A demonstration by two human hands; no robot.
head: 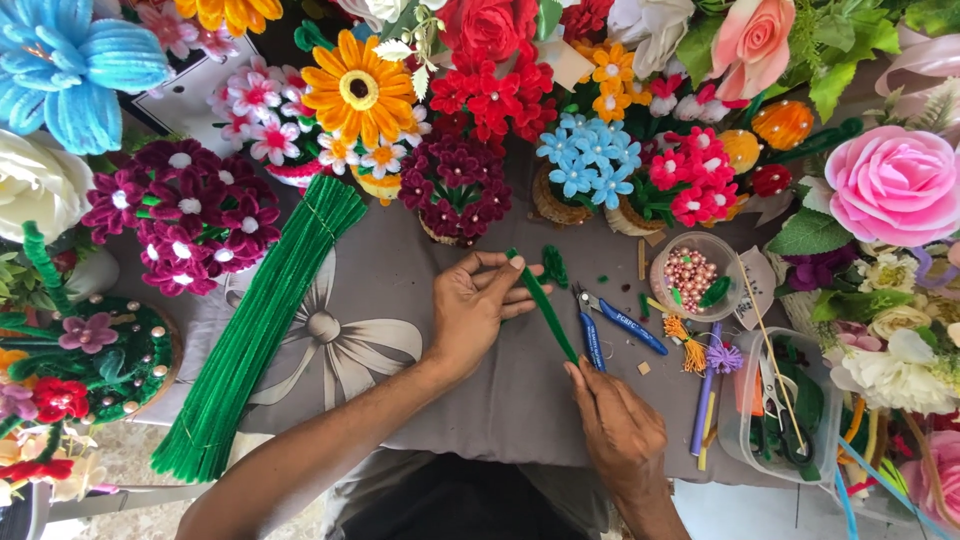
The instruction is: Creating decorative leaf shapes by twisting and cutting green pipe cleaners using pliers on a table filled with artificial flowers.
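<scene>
A single green pipe cleaner [545,305] runs diagonally between my two hands over the grey cloth [400,290]. My left hand [478,305] pinches its upper end between thumb and fingers. My right hand [615,420] grips its lower end near the cloth's front edge. Just right of the stem lie blue-handled pliers [610,325]. A small green folded piece [555,265] rests above the stem.
A thick bundle of green pipe cleaners [265,320] lies at left. Pipe-cleaner flower arrangements ring the table. A clear cup of pink beads [692,272] and a clear tub of tools [780,410] stand at right, with a thin wooden stick [765,335] across them.
</scene>
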